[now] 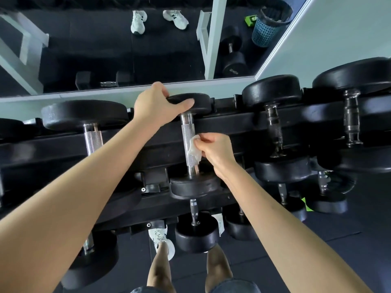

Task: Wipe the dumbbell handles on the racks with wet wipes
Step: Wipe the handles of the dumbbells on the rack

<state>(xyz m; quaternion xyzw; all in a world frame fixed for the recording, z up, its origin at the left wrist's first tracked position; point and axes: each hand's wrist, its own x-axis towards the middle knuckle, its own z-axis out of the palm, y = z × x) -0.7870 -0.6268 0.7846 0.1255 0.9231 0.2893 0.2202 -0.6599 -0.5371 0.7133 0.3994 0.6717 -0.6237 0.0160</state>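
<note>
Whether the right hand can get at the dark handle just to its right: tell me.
Probably yes. The right hand, pinching the wet wipe, is beside the dark handle with nothing between them.

Both arms bare, extended forward. The left hand (160, 104) is curled over a dumbbell head (200, 102), thumb across its front. The right hand (213, 149) pinches a wet wipe (193, 149).

dumbbell (189, 142): racked, knurled chrome handle | wet wipe (194, 149): crumpled white, against handle

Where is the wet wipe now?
In the head view, the wet wipe is near the centre, pinched by the right hand against the knurled handle of the middle dumbbell.
</note>
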